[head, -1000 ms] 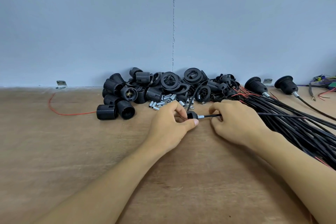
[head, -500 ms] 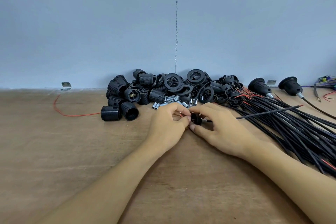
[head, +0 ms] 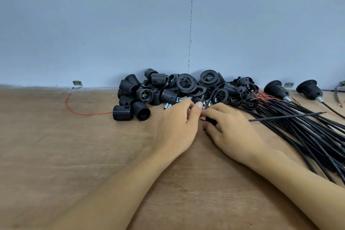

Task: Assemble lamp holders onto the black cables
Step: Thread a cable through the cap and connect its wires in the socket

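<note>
Matt wooden table point(head: 56, 145), black plastic holders point(head: 128, 87)

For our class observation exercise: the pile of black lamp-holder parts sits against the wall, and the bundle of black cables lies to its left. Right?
Wrong side. In the head view the bundle of black cables lies to the right of the pile of black lamp-holder parts, which does sit against the wall.

Bare left hand point(head: 177, 129), right hand point(head: 233, 133), forearms bare.

Wooden tabletop point(head: 65, 155) here, a heap of black lamp holders point(head: 168, 89) piled along its back edge, black cables point(head: 308, 132) fanned across the right, one red wire point(head: 74, 112) curling loose on the left.
</note>
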